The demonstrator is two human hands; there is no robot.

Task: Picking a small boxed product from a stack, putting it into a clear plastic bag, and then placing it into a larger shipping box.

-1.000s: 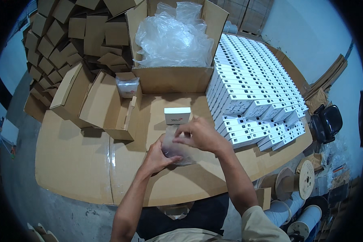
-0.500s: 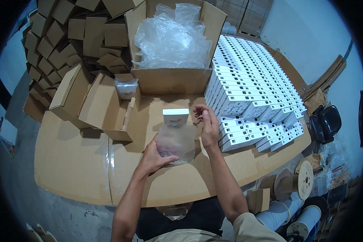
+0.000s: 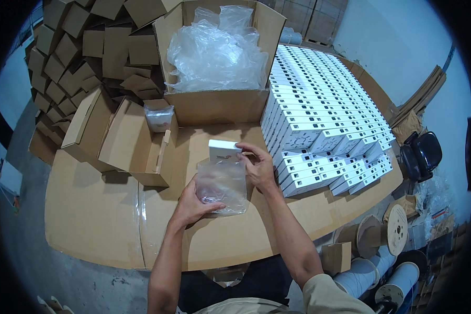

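My left hand (image 3: 190, 203) grips a clear plastic bag (image 3: 222, 186) at its lower left, with the thumb lying across its near end. Just past the bag's far edge stands a small white box (image 3: 224, 150) with a reddish mark on its front. The fingers and thumb of my right hand (image 3: 257, 166) pinch that box at its right end. Whether the box's lower part is inside the bag or behind it I cannot tell.
A brown carton (image 3: 220, 107) heaped with clear plastic bags (image 3: 214, 55) stands at the back. White boxes (image 3: 319, 112) are stacked in rows on the right. To the left, an open carton (image 3: 125, 138) contains a bagged white box (image 3: 158, 119). Cable spools (image 3: 397, 225) sit at lower right.
My right hand has moved left and closed on the white box's right end. The left hand, with the bag, has shifted slightly left.
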